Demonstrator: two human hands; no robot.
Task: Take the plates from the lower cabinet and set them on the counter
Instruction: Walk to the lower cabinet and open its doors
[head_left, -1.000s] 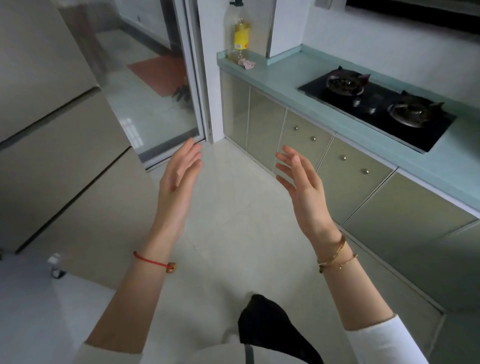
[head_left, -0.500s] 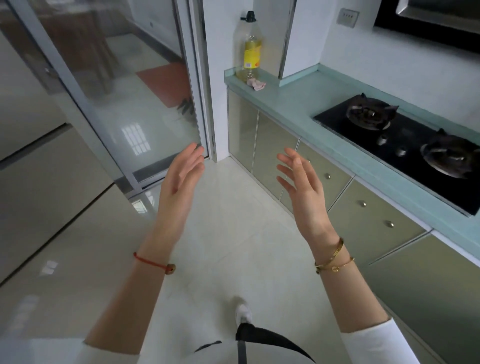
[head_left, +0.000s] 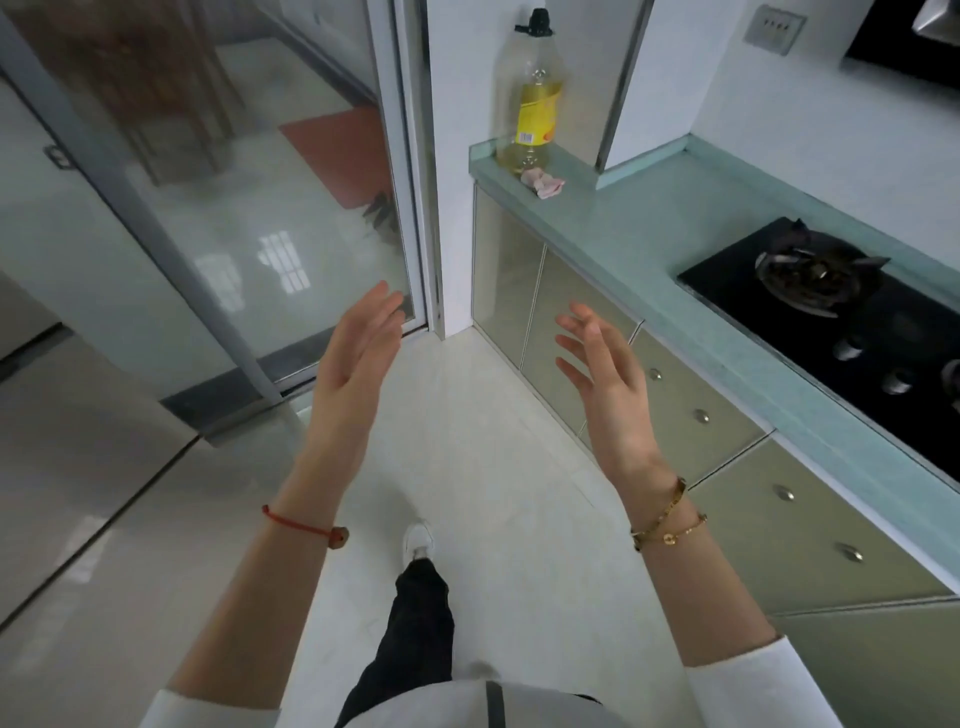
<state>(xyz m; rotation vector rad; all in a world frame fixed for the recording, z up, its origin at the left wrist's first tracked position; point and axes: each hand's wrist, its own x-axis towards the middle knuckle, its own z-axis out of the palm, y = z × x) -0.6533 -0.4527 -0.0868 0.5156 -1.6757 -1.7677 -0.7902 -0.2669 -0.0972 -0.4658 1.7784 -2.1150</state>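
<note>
Kitchen floor, lower cabinet (head_left: 530, 291) beyond empty, spread hands (head_left: 488, 374).

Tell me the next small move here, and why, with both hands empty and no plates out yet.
Probably bring the right hand down to a round metal knob on the pale green lower cabinet front and pull. Both it and the left hand are open and empty, every front looks shut, and no plates show on the glossy teal counter.
</note>
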